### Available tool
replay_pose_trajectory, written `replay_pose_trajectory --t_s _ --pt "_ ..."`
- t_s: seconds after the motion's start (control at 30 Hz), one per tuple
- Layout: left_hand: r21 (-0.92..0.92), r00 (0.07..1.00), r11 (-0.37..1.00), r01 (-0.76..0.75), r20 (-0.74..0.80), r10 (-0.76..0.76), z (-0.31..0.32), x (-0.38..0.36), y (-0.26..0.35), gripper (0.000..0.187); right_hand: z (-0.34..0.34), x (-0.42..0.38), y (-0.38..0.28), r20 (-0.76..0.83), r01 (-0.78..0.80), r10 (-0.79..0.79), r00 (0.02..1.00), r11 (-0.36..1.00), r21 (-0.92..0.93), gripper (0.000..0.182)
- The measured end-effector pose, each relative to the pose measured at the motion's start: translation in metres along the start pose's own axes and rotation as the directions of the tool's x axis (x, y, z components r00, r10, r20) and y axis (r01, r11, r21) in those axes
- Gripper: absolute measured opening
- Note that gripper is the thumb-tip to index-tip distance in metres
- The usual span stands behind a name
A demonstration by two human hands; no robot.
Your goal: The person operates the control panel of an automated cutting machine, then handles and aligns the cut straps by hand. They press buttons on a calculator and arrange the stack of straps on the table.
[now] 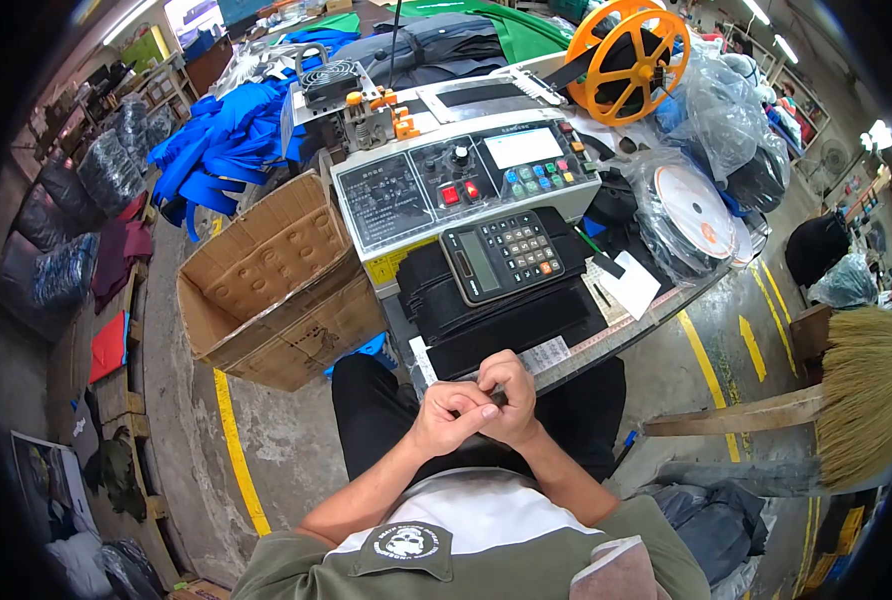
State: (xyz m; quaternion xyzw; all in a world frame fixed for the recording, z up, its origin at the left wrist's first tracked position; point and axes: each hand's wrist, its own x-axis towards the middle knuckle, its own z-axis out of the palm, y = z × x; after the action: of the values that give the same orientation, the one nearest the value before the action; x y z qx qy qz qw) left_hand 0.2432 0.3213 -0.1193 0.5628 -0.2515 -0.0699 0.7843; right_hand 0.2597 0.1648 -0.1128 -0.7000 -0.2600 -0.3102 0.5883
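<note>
My left hand [451, 417] and my right hand [511, 398] meet in front of my chest, fingers curled and touching, at the table's near edge. Whatever may be between them is hidden. Just beyond them lie dark flat pieces [506, 335] with a black calculator [501, 256] on top. Behind the calculator stands a grey machine [386, 200] with a control panel, red switches and a small screen [522, 148]. An orange reel [629, 62] wound with black strap is at its back right. A white paper piece [630, 287] lies right of the calculator.
An open cardboard box [296, 325] stands left of the machine, below a heap of blue straps [216, 145]. Plastic-wrapped discs [694, 210] sit at the table's right. A straw broom [861, 400] extends in from the right. Dark bags [711, 530] lie on the floor at lower right.
</note>
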Motion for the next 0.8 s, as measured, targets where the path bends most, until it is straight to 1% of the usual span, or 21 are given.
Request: replay_pose_trajectory --t_s 0.07,0.17,0.27,0.37,0.47,0.57,0.67,0.8 --pt "-0.003 0.999 1.0 0.025 -0.028 -0.026 0.0036 0.0016 0.0012 0.013 -0.003 0.0012 0.0004 -0.006 0.032 -0.032 0.999 0.998 -0.051 0.042" --pt "-0.069 0.995 0.995 0.076 -0.054 -0.08 0.0075 0.0026 0.0035 0.014 -0.0038 0.0028 -0.0008 -0.013 0.03 -0.032 0.999 0.996 -0.079 0.041" --pt "-0.064 0.995 0.994 0.09 -0.038 -0.093 0.0065 0.0023 0.0036 0.015 -0.0044 0.0005 0.0035 0.006 0.005 -0.005 1.0 1.0 -0.027 0.041" --pt "-0.053 0.998 0.997 0.059 -0.028 -0.061 0.0058 0.0028 0.0015 0.015 -0.0059 0.0001 0.0034 0.035 0.01 -0.009 0.999 0.999 -0.037 0.044" --pt "-0.043 0.996 0.995 0.085 -0.029 -0.086 0.0066 0.0033 0.0054 0.015 -0.0047 0.0016 0.0027 0.02 -0.017 0.017 1.0 1.0 0.001 0.042" --pt "-0.048 0.998 0.997 0.052 -0.035 -0.053 0.0072 0.0047 0.0047 0.015 -0.0045 0.002 -0.0004 0.022 -0.056 0.056 0.998 0.998 0.001 0.041" --pt "-0.071 0.996 0.995 0.07 -0.043 -0.073 0.0079 0.0046 0.0045 0.015 -0.0051 0.002 0.0009 0.017 -0.037 0.037 0.999 0.999 -0.017 0.041" --pt "-0.059 0.997 0.997 0.054 -0.046 -0.057 0.0071 0.0047 0.0032 0.016 -0.0054 0.0022 0.0018 0.016 -0.011 0.012 1.0 0.999 -0.041 0.041"
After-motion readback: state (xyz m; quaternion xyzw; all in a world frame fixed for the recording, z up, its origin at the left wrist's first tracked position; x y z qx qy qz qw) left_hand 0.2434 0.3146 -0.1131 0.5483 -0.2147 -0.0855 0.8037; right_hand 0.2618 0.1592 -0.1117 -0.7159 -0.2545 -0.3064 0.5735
